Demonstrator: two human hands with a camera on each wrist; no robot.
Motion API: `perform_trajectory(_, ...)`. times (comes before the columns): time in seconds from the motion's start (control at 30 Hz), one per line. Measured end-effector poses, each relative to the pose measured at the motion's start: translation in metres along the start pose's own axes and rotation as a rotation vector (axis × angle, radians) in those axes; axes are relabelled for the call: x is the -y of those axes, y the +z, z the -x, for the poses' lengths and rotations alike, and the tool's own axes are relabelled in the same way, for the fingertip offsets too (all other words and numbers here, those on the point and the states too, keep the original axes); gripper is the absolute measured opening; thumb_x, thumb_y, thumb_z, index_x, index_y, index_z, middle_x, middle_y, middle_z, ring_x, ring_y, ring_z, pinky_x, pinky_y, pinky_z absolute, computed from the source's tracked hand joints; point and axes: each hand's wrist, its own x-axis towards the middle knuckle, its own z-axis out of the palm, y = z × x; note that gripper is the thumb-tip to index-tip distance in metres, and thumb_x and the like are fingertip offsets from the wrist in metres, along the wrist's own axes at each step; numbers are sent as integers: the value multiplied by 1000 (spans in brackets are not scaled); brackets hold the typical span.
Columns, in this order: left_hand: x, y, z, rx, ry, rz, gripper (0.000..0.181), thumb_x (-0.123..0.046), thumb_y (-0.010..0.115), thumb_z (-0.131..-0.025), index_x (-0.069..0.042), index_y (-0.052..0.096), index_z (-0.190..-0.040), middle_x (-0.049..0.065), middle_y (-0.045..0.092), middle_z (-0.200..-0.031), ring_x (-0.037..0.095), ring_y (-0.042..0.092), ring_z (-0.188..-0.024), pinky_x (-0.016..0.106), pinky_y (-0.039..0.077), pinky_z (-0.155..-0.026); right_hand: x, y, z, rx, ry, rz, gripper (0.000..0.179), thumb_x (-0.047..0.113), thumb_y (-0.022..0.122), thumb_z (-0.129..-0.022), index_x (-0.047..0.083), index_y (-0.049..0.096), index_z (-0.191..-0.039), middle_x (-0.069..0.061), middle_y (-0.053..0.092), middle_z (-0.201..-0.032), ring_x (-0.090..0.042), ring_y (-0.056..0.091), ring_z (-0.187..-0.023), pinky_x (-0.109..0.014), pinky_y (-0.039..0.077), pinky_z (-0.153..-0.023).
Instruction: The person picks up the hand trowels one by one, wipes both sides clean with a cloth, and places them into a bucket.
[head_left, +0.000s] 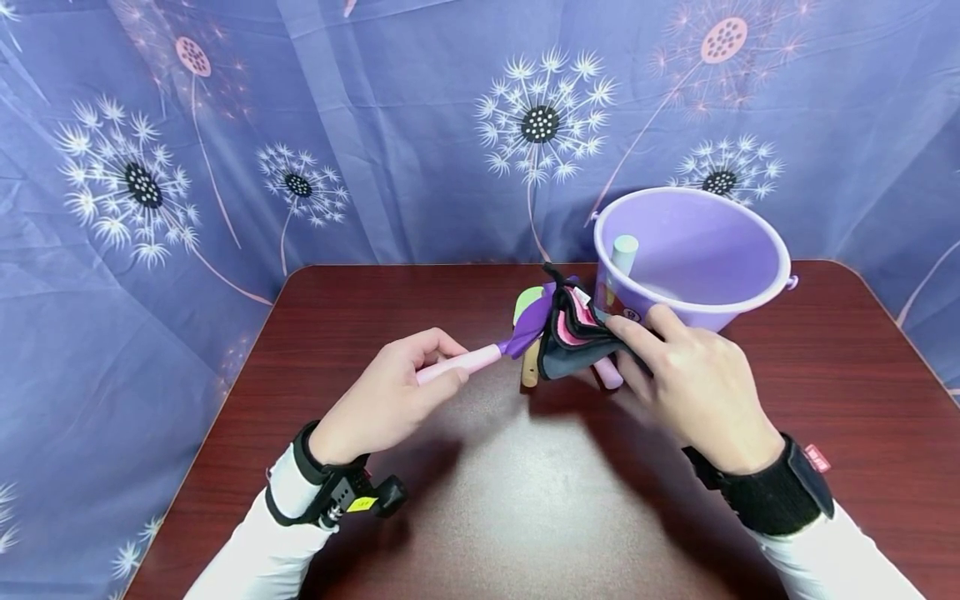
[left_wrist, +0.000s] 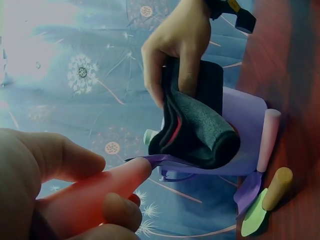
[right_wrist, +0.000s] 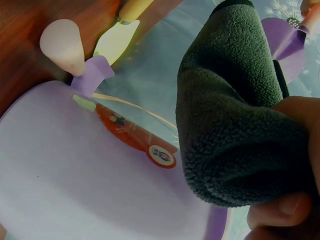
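Note:
My left hand point(head_left: 382, 400) grips the pink handle point(head_left: 472, 360) of a small garden trowel, whose purple blade point(head_left: 532, 321) points away to the right. In my right hand point(head_left: 693, 387) is a folded cloth point(head_left: 573, 360), dark grey with black edging and pink layers inside. Fingers and thumb pinch it at its right end. The cloth overlaps the blade's far part in the head view and hides some of it; contact between them is hard to confirm. From the right wrist, the cloth's fuzzy grey side point(right_wrist: 225, 135) fills much of the view.
A purple bucket point(head_left: 708, 246) stands at the back right, with a pale green handle point(head_left: 624, 252) sticking up inside. Beside it on the table lie a green trowel point(left_wrist: 255, 215) with a tan handle and a purple tool point(left_wrist: 248, 192) with a pink handle. A dandelion-print curtain point(head_left: 420, 125) hangs behind.

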Motion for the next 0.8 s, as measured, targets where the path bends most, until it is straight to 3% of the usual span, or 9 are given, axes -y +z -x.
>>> perform_trajectory(0.8, 5, 8, -2, -8, 49, -82, 10, -26, 63, -95, -24, 64, -105, -1, 52, -72, 11, 43, -54, 27, 35, -49, 20, -11, -10, 3, -103, -63, 32, 18, 62, -85, 10, 72, -114, -2, 46, -78, -13, 28, -47, -34, 29, -39)
